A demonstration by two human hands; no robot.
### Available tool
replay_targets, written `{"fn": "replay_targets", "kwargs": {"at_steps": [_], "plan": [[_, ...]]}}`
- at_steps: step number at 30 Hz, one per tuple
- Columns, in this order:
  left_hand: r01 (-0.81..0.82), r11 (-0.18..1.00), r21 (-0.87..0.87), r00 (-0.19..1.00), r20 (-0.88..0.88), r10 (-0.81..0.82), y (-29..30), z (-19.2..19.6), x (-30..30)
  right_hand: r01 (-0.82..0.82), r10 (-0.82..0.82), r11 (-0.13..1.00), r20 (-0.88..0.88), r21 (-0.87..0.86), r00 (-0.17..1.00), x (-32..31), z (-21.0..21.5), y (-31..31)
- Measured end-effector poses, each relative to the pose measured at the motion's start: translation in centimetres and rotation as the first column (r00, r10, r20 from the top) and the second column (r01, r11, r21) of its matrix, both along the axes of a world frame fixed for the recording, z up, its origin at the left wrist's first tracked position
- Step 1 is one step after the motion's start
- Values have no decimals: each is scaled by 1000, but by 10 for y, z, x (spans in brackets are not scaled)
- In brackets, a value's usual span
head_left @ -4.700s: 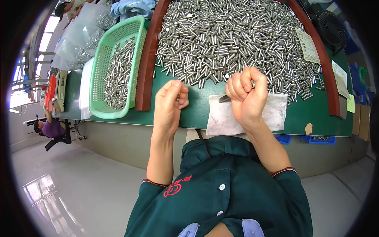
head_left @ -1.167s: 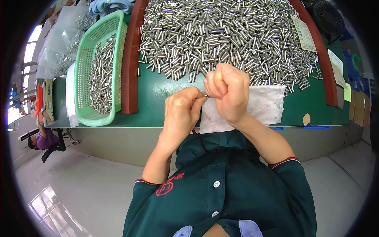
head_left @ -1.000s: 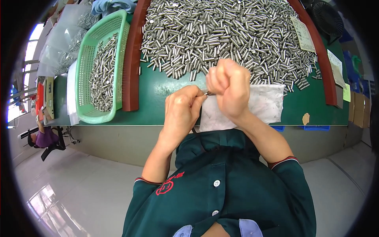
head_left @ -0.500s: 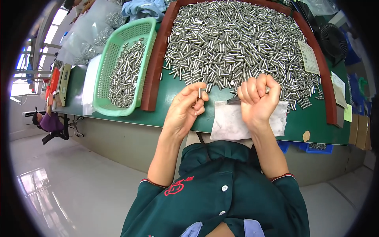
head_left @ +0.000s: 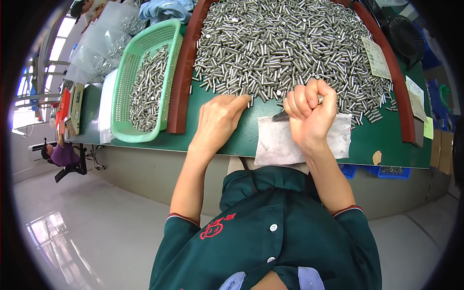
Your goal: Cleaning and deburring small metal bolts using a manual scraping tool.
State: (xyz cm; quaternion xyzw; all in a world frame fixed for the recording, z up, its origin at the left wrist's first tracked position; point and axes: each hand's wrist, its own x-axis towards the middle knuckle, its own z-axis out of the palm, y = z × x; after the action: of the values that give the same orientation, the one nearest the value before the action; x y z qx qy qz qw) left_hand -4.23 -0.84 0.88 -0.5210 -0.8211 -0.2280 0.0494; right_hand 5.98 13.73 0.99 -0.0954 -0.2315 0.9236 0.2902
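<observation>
A big heap of small metal cylinders [head_left: 285,43] covers the green table [head_left: 227,140] inside a dark red curved rim [head_left: 180,92]. My left hand [head_left: 220,121] reaches forward with fingers stretched, its fingertips touching a cylinder at the heap's near edge. My right hand [head_left: 309,113] is a fist closed around a thin metal tool [head_left: 280,116], whose tip sticks out to the left above a white cloth [head_left: 280,145] at the table's front edge.
A green plastic basket [head_left: 123,96] with several metal cylinders stands left of the red rim. Clear plastic bags [head_left: 99,48] lie behind it. Paper slips [head_left: 376,58] lie on the right, and a black fan [head_left: 403,34] stands at the back right. A person [head_left: 60,154] sits far left.
My left hand has moved away from the right hand and reached out to the heap's edge, fingers now stretched. My right fist stays over the cloth with the tool.
</observation>
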Motion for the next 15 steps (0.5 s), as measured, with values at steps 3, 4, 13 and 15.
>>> {"fn": "replay_targets", "kwargs": {"at_steps": [3, 4, 13, 15], "plan": [[53, 998, -30, 998, 33, -52, 2, 4, 1, -11, 11, 1000, 3, 6, 1000, 0, -2, 1], [26, 999, -36, 996, 83, -23, 4, 9, 5, -4, 4, 1000, 2, 3, 1000, -1, -2, 1], [-196, 962, 191, 746, 666, 20, -3, -1, 18, 13, -14, 1000, 18, 11, 1000, 0, -1, 0], [-389, 905, 170, -79, 973, -216, -6, 1, 19, 10, -10, 1000, 17, 4, 1000, -1, -1, 1]]}}
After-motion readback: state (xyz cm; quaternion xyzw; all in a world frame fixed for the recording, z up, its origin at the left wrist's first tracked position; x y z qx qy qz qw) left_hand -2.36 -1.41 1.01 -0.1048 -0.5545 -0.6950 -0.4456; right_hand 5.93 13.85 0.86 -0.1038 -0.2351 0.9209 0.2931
